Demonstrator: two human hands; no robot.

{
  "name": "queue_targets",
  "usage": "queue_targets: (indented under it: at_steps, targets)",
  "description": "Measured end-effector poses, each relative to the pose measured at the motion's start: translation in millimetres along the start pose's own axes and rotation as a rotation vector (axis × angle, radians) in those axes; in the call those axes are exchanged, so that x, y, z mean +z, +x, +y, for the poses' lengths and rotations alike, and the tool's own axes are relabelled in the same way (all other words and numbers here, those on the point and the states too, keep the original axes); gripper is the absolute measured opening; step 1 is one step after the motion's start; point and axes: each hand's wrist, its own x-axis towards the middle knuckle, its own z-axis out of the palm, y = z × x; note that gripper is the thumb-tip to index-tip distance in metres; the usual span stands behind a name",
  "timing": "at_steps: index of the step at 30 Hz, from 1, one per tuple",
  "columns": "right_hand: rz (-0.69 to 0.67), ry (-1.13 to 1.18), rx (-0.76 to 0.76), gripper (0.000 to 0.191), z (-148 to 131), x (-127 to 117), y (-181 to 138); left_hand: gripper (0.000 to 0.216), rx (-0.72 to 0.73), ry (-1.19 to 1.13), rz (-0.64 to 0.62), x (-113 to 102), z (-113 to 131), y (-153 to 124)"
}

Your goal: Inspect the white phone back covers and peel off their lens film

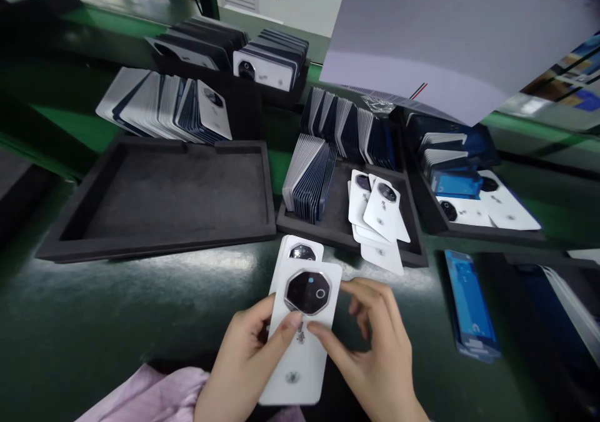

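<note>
Worktop [94,322], dark green and glossy, carries everything ahead of our hands. Beyond the left hand [244,359] sits a big empty foam tray [169,190], open side up. Beyond the right hand [375,353] a second foam tray [337,222] holds rows of back covers [312,178] stood on edge so they pack tight, plus a loose pile of white covers [379,212] lying flat, camera side up. Farther out, more fanned rows [164,106] lean on the back rim of the empty tray. Off to the right of the right hand a blue film piece [471,303] lies flat.

We hold a white cover [300,341] between both hands, just above the near edge, camera ring facing us. Left hand grips it from the left edge, thumb on the face under the black camera window [307,292]. Right hand pinches with thumb at the centre, other fingers curled loose. Another cover [302,250] peeks out behind it, seemingly stacked.
</note>
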Motion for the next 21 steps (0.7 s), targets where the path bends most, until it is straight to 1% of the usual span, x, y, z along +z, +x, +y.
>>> queue_targets:
  at_steps: [1,2,4,5,7,8,10,11,12,13,14,15,16,17,18,19,21]
  targets:
    - [0.056,-0.043,-0.052,0.033,-0.8,1.8,0.2,0.054,0.006,0.017,0.004,-0.2,-1.0,-0.3]
    - [0.091,-0.067,-0.094,0.032,-1.8,3.4,0.2,0.054,0.010,0.033,0.004,-0.3,-1.5,-0.4]
    - [0.147,-0.091,-0.166,0.025,-4.3,5.1,-0.1,0.057,0.008,0.068,-0.017,-0.1,-0.4,-0.3]
    - [0.154,-0.093,-0.199,0.020,-5.4,5.2,-0.4,0.059,0.005,0.085,-0.033,0.3,0.9,0.0]
    - [0.092,-0.050,-0.242,0.010,-6.6,4.0,-0.5,0.062,0.000,0.109,-0.074,1.7,3.9,0.4]
    - [0.043,-0.005,-0.235,0.012,-6.5,2.9,-0.1,0.063,-0.003,0.115,-0.094,2.6,5.2,0.4]
    - [-0.058,0.131,-0.129,0.015,-4.6,0.0,0.7,0.061,-0.014,0.113,-0.132,4.1,6.3,-0.6]
    - [-0.076,0.213,-0.042,0.015,-3.1,-1.6,0.6,0.060,-0.024,0.108,-0.150,4.6,6.2,-1.5]
    - [-0.056,0.286,0.051,0.014,-1.4,-3.2,-0.1,0.058,-0.034,0.101,-0.167,4.9,5.6,-2.5]
    - [0.002,0.339,0.134,0.014,-0.1,-4.7,-1.7,0.056,-0.043,0.093,-0.177,4.9,4.9,-3.6]
    - [0.092,0.374,0.195,0.015,0.5,-6.1,-4.2,0.054,-0.051,0.086,-0.182,4.7,4.0,-4.5]
    - [0.213,0.396,0.224,0.015,-0.1,-7.1,-7.5,0.053,-0.058,0.080,-0.180,4.4,3.3,-5.0]
    - [0.325,0.388,0.212,0.015,-2.0,-7.7,-11.1,0.053,-0.060,0.074,-0.172,3.9,2.7,-5.1]
    - [0.389,0.355,0.157,0.015,-5.5,-7.6,-14.6,0.053,-0.059,0.069,-0.159,3.4,2.4,-4.7]
    - [0.401,0.307,0.068,0.016,-10.3,-6.8,-17.5,0.053,-0.054,0.062,-0.141,2.9,2.3,-4.0]
    - [0.338,0.236,-0.043,0.019,-15.8,-5.2,-19.7,0.053,-0.048,0.055,-0.125,2.5,2.4,-3.0]
    - [0.126,0.105,-0.290,0.026,-26.9,0.0,-21.4,0.052,-0.039,0.037,-0.105,1.7,3.0,-1.1]
